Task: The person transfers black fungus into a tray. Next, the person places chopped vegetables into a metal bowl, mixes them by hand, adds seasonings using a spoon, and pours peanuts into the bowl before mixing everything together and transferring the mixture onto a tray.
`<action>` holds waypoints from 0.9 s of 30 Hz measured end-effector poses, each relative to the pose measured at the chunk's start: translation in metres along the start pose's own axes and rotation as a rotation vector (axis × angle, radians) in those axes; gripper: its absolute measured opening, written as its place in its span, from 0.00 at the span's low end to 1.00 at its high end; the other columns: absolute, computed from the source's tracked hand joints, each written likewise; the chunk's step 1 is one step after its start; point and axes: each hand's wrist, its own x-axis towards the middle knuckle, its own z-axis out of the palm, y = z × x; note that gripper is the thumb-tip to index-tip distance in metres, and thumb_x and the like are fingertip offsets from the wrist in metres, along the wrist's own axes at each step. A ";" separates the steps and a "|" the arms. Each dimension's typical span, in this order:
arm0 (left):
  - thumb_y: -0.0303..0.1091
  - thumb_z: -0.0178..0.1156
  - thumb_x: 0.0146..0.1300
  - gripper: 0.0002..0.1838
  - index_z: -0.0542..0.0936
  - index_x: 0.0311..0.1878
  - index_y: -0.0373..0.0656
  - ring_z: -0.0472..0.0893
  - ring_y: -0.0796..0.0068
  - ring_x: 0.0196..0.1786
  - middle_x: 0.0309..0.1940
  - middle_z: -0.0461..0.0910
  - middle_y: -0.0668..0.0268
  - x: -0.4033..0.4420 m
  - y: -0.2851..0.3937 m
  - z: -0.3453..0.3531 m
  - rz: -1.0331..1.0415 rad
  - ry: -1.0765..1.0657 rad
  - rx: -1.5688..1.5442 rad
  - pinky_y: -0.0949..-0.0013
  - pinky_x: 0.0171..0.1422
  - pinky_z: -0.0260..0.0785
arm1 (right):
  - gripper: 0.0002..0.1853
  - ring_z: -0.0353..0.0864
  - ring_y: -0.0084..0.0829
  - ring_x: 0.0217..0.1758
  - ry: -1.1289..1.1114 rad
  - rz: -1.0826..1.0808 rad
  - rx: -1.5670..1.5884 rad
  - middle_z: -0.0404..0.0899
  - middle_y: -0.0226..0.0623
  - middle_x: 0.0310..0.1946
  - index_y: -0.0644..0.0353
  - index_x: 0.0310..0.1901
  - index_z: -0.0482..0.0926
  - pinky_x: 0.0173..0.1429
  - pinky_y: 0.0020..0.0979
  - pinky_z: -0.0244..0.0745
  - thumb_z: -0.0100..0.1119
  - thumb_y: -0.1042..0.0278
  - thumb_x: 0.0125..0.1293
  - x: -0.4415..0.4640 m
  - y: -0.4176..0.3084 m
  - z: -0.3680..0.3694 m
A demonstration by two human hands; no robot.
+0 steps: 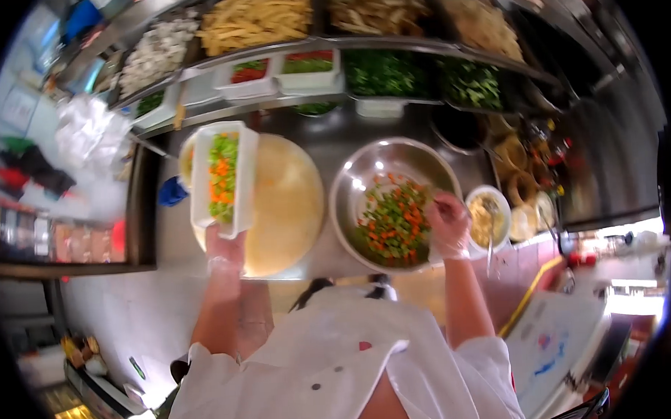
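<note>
"What's hidden at the left hand (227, 248)?"
"Most of its fingers, behind the white container (200, 187), which also covers part of the round board (290, 204)."
"And the right hand (448, 223)?"
"Blurred; it may be pinching something, but I can't tell."
"Anything cut off?"
"The yellow strips (256, 22), up top; the white coat (305, 360), below."

White jacket (282, 361) with grey buttons (315, 387) and red mark (365, 346), clear gloves (461, 253) on both hands (226, 246)

head camera: worn on the head, above the person's side of the metal bowl (350, 197)
facing: forward, steeply down past the metal bowl
nearness: close; white jacket (319, 352) on the metal bowl's near side
lens: wide, circular, black corners
</note>
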 end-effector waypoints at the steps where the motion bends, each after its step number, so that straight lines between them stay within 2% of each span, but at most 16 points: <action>1: 0.35 0.63 0.63 0.36 0.63 0.73 0.45 0.71 0.57 0.71 0.68 0.71 0.61 0.009 0.005 -0.006 -0.016 -0.010 -0.032 0.49 0.72 0.72 | 0.10 0.79 0.18 0.37 0.029 -0.017 0.009 0.81 0.30 0.35 0.63 0.46 0.82 0.44 0.21 0.77 0.67 0.78 0.63 0.000 0.007 0.003; 4: 0.35 0.64 0.62 0.37 0.63 0.74 0.47 0.70 0.58 0.72 0.70 0.70 0.62 0.034 0.021 -0.024 -0.102 0.003 -0.126 0.48 0.73 0.70 | 0.09 0.81 0.20 0.37 0.052 -0.037 -0.093 0.83 0.31 0.34 0.62 0.46 0.83 0.44 0.25 0.79 0.66 0.75 0.64 0.003 0.035 0.000; 10: 0.42 0.58 0.70 0.31 0.61 0.73 0.49 0.72 0.60 0.68 0.68 0.69 0.65 0.090 0.046 -0.009 0.014 0.054 -0.108 0.52 0.69 0.70 | 0.07 0.81 0.22 0.34 0.185 -0.144 -0.367 0.84 0.34 0.32 0.63 0.44 0.84 0.43 0.26 0.78 0.66 0.75 0.64 0.008 0.059 0.016; 11: 0.42 0.58 0.70 0.31 0.62 0.73 0.49 0.72 0.60 0.67 0.67 0.69 0.65 0.100 0.049 0.001 0.051 0.095 -0.090 0.53 0.69 0.70 | 0.10 0.84 0.26 0.37 0.148 -0.129 -0.533 0.86 0.37 0.36 0.62 0.47 0.83 0.45 0.31 0.79 0.65 0.74 0.64 0.009 0.066 0.017; 14: 0.42 0.58 0.71 0.28 0.64 0.71 0.49 0.73 0.62 0.66 0.65 0.71 0.66 0.127 0.061 0.033 0.146 0.181 -0.013 0.55 0.66 0.72 | 0.15 0.86 0.38 0.41 -0.113 -0.143 -1.046 0.87 0.41 0.40 0.60 0.53 0.83 0.49 0.34 0.80 0.59 0.66 0.67 0.020 0.150 0.003; 15: 0.42 0.59 0.71 0.28 0.65 0.71 0.49 0.73 0.63 0.66 0.66 0.71 0.66 0.138 0.065 0.043 0.170 0.198 0.033 0.56 0.65 0.72 | 0.19 0.86 0.45 0.47 -0.123 -0.155 -1.127 0.87 0.46 0.43 0.57 0.57 0.82 0.55 0.39 0.80 0.57 0.62 0.67 0.015 0.158 0.006; 16: 0.42 0.59 0.71 0.28 0.66 0.71 0.50 0.73 0.64 0.66 0.66 0.71 0.66 0.152 0.064 0.053 0.182 0.212 0.083 0.57 0.64 0.73 | 0.17 0.85 0.47 0.47 -0.152 -0.247 -1.240 0.86 0.47 0.43 0.56 0.56 0.82 0.55 0.41 0.80 0.55 0.63 0.68 0.016 0.173 0.006; 18: 0.46 0.61 0.71 0.28 0.68 0.70 0.51 0.77 0.65 0.61 0.64 0.73 0.66 0.203 0.073 0.046 0.161 0.050 0.138 0.58 0.61 0.74 | 0.15 0.83 0.51 0.48 -0.186 -0.313 -1.386 0.84 0.50 0.43 0.53 0.54 0.81 0.54 0.43 0.79 0.55 0.64 0.68 0.007 0.199 -0.016; 19: 0.49 0.61 0.71 0.27 0.71 0.69 0.51 0.80 0.65 0.55 0.61 0.77 0.67 0.230 0.084 0.043 0.054 0.069 0.244 0.59 0.60 0.74 | 0.15 0.83 0.52 0.48 -0.192 -0.302 -1.410 0.84 0.51 0.43 0.51 0.55 0.81 0.54 0.44 0.78 0.55 0.64 0.68 -0.002 0.205 -0.031; 20: 0.51 0.59 0.73 0.24 0.73 0.66 0.50 0.81 0.66 0.51 0.57 0.80 0.68 0.234 0.082 0.069 0.155 0.045 0.285 0.59 0.58 0.75 | 0.17 0.83 0.52 0.48 -0.155 -0.214 -1.327 0.84 0.51 0.44 0.50 0.56 0.81 0.53 0.46 0.78 0.57 0.63 0.67 -0.006 0.198 -0.031; 21: 0.51 0.57 0.74 0.23 0.75 0.64 0.49 0.81 0.67 0.51 0.55 0.80 0.68 0.272 0.088 0.066 0.158 0.005 0.275 0.58 0.56 0.76 | 0.17 0.83 0.54 0.46 0.065 0.174 -1.034 0.85 0.50 0.42 0.48 0.56 0.82 0.50 0.48 0.78 0.59 0.63 0.66 -0.020 0.143 -0.015; 22: 0.52 0.59 0.73 0.22 0.76 0.61 0.48 0.81 0.68 0.50 0.52 0.81 0.66 0.283 0.091 0.084 0.165 -0.009 0.262 0.56 0.52 0.78 | 0.14 0.85 0.54 0.43 0.164 0.041 -0.825 0.85 0.51 0.39 0.52 0.52 0.84 0.46 0.48 0.78 0.58 0.62 0.67 -0.027 0.156 -0.032; 23: 0.53 0.60 0.72 0.22 0.77 0.59 0.50 0.82 0.67 0.50 0.50 0.81 0.66 0.308 0.102 0.085 0.085 -0.039 0.308 0.55 0.53 0.78 | 0.12 0.86 0.47 0.38 0.212 0.118 -0.650 0.85 0.51 0.35 0.54 0.48 0.85 0.44 0.44 0.79 0.58 0.62 0.67 -0.034 0.159 -0.047; 24: 0.56 0.61 0.70 0.22 0.77 0.57 0.52 0.82 0.64 0.50 0.48 0.81 0.65 0.327 0.108 0.094 0.030 0.090 0.334 0.53 0.56 0.77 | 0.12 0.85 0.34 0.33 0.217 0.361 -0.606 0.86 0.44 0.31 0.56 0.47 0.85 0.42 0.36 0.79 0.60 0.61 0.67 -0.041 0.121 -0.048; 25: 0.57 0.62 0.67 0.25 0.76 0.59 0.52 0.79 0.60 0.55 0.52 0.79 0.63 0.349 0.114 0.087 -0.057 0.002 0.277 0.51 0.61 0.75 | 0.14 0.82 0.25 0.31 0.311 0.452 -0.318 0.85 0.35 0.30 0.60 0.48 0.84 0.40 0.30 0.78 0.61 0.60 0.68 -0.047 0.111 -0.056; 27: 0.57 0.63 0.66 0.31 0.73 0.63 0.46 0.69 0.57 0.67 0.64 0.70 0.60 0.284 0.097 0.147 -0.056 0.289 0.271 0.50 0.67 0.70 | 0.15 0.82 0.25 0.35 0.439 0.410 -0.094 0.85 0.34 0.36 0.65 0.51 0.82 0.43 0.27 0.79 0.60 0.61 0.73 -0.067 0.105 -0.074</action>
